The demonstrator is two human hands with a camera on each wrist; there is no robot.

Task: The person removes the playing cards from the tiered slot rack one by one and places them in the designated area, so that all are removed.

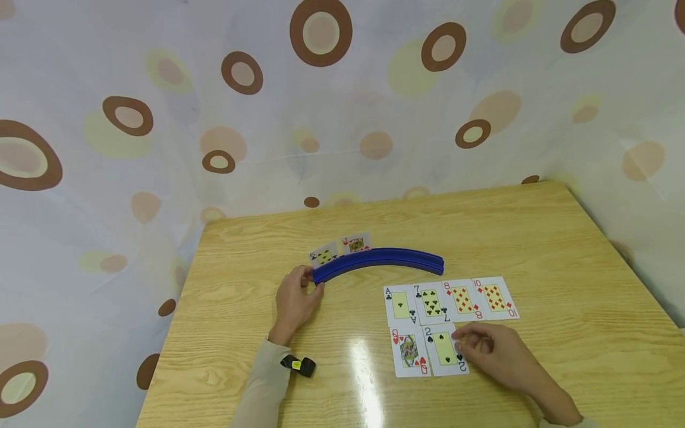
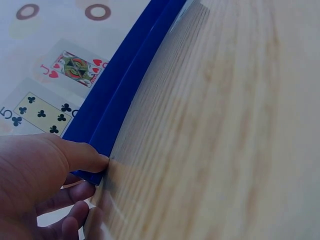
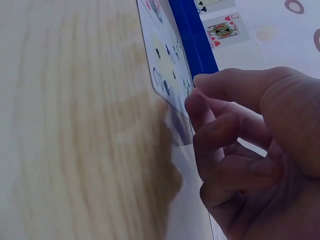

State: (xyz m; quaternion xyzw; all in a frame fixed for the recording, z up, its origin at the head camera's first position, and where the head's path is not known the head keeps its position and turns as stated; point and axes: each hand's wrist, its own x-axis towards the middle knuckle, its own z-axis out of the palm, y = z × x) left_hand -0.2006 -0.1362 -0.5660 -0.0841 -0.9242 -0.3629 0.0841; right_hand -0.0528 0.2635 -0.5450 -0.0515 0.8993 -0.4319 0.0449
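A curved blue playing card holder (image 1: 385, 257) lies across the table. My left hand (image 1: 295, 299) pinches its left end between thumb and fingers; the left wrist view shows the thumb (image 2: 90, 157) on its near side. Standing in the holder are the five of clubs (image 2: 42, 112) and the jack of hearts (image 2: 75, 69). At the right edge of the two of spades (image 1: 443, 351), my right hand (image 1: 495, 353) pinches the card with thumb and forefinger, the other fingers curled. Left of this card lies the queen of hearts (image 1: 409, 353), face up.
Above those two cards, a face-up row holds the ace of clubs (image 1: 397, 297), seven of clubs (image 1: 430, 312), eight of diamonds (image 1: 461, 299) and ten of diamonds (image 1: 493, 297). Patterned cloth (image 1: 342, 107) hangs behind the wooden table (image 1: 225, 333). My left wrist wears a black strap (image 1: 299, 364).
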